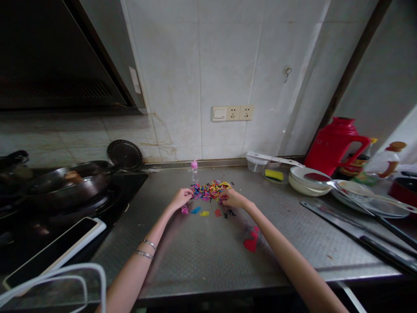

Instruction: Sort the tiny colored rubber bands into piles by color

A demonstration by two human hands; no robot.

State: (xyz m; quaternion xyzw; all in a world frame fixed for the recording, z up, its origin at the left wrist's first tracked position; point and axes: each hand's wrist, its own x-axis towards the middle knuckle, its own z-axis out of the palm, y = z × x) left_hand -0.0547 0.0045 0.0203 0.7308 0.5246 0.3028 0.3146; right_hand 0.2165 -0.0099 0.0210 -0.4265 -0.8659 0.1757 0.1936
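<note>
A pile of small multicoloured hair ties lies on the metal counter between my hands. At its left edge is my left hand, fingers pinched together; what they hold, if anything, is too small to make out. My right hand curls over the right edge, its fingers closed on small pink-purple hair ties. Nearer to me lie sorted little groups: pink ties, blue ties, yellow ties, red ties and black ties.
Behind the pile stands a small clear bottle with a pink top. A clear bag with red hearts lies by my right forearm. To the left is a stove with a pan; bowls, a knife and a red thermos are right.
</note>
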